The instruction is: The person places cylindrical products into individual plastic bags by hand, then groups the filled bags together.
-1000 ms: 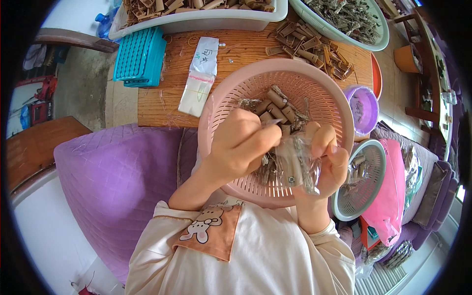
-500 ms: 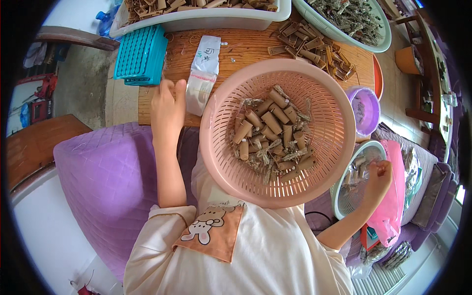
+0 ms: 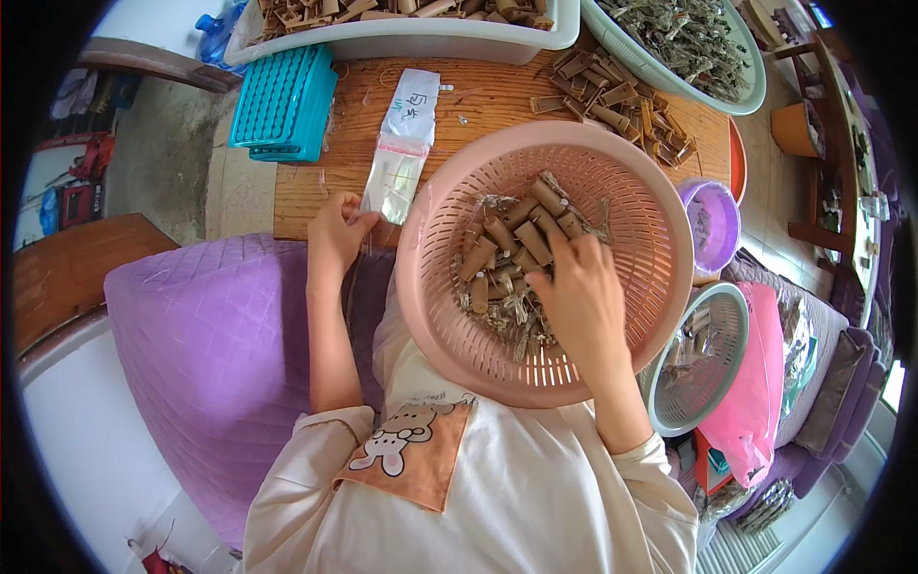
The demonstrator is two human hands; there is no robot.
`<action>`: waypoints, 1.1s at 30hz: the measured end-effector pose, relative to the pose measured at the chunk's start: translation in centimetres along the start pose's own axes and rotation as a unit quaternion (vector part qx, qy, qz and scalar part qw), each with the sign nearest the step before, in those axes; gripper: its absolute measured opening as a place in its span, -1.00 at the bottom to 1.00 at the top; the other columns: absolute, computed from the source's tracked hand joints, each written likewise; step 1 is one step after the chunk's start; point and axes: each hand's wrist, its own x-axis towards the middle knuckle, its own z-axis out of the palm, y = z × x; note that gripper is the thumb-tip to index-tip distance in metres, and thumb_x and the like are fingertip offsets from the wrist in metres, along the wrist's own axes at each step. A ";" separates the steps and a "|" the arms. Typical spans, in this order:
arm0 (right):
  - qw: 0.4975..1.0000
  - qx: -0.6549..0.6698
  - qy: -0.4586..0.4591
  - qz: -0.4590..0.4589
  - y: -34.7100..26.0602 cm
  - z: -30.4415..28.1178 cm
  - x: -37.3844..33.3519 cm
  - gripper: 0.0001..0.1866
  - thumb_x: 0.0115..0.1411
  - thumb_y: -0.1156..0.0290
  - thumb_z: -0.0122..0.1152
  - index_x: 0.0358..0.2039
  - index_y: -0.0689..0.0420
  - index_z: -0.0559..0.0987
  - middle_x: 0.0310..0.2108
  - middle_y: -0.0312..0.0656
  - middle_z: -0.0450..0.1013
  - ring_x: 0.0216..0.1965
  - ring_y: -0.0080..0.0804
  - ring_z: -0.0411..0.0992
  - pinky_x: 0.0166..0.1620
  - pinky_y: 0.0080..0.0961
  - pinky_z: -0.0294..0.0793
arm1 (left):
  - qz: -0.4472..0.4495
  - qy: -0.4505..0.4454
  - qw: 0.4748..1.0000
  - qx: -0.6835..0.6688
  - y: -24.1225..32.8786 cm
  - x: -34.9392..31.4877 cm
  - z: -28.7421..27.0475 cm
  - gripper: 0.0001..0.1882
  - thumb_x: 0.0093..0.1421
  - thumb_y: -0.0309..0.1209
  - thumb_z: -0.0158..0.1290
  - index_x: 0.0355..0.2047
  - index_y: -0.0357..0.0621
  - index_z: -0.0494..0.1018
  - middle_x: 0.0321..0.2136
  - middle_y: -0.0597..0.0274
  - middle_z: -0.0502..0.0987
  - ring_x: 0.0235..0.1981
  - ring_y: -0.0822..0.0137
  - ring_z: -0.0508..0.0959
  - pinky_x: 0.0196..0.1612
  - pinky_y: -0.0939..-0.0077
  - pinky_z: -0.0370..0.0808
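A round pink perforated basket (image 3: 660,239) sits in front of me, holding several short brown stick pieces (image 3: 521,244) and thin silvery bits. My right hand (image 3: 579,301) reaches into it, fingers down among the pieces at its middle. My left hand (image 3: 335,230) pinches the lower corner of a clear plastic zip bag (image 3: 402,153) with a white top, which lies flat on the wooden table (image 3: 478,105) left of the basket.
A teal plastic tray (image 3: 284,100) lies at the table's left. A white tub (image 3: 411,38) and a pale green bowl (image 3: 755,91) stand at the back, with loose stick pieces (image 3: 612,100) between. A purple cup (image 3: 712,225), a grey-green basket (image 3: 703,359) and a pink bag (image 3: 760,383) are on my right.
My right hand has come from the lower right into the pink basket. My left hand left the basket, reached left to the table and now grips the clear bag's corner.
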 end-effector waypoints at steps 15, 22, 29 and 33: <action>0.643 0.758 0.070 0.085 1.2 -3.2 0.9 -0.60 0.23 0.17 -0.18 -0.12 0.27 0.24 -0.65 -0.26 0.23 -0.58 -0.51 0.26 -0.43 -0.62 0.32 | 0.144 -0.218 0.792 -0.552 5.3 -4.9 -4.9 -0.66 0.02 -0.35 0.12 -0.26 -0.27 0.31 -0.65 0.29 0.46 -0.63 0.55 0.44 -0.56 0.74 0.34; 0.577 0.806 -0.132 0.001 0.1 -2.8 0.0 -0.39 0.14 -0.10 -0.19 -0.13 0.26 0.26 -0.63 -0.27 0.22 -0.64 -0.57 0.16 -0.53 -0.69 0.22 | 0.076 -0.375 0.777 -0.499 13.0 -8.0 0.1 -0.50 -0.08 -0.52 0.17 -0.09 -0.29 0.29 -0.60 0.32 0.48 -0.57 0.57 0.47 -0.49 0.77 0.39; 0.647 0.753 -0.080 0.087 -0.4 -2.9 -0.4 -0.50 0.19 0.03 -0.15 -0.12 0.25 0.31 -0.35 -0.31 0.30 -0.37 -0.65 0.26 -0.43 -0.74 0.29 | 0.118 -0.283 0.846 -0.436 13.5 -8.5 1.0 -0.78 -0.02 -0.50 0.13 -0.33 -0.30 0.41 -0.56 0.33 0.47 -0.53 0.61 0.43 -0.44 0.78 0.38; 0.772 0.622 -0.062 0.114 -0.5 -2.9 -0.4 -0.62 0.21 0.22 -0.12 -0.15 0.29 0.35 -0.35 -0.29 0.33 -0.34 -0.64 0.29 -0.38 -0.73 0.35 | 0.157 -0.196 0.879 -0.404 13.4 -8.6 1.1 -0.81 -0.01 -0.48 0.14 -0.41 -0.30 0.40 -0.54 0.29 0.48 -0.51 0.58 0.46 -0.45 0.74 0.41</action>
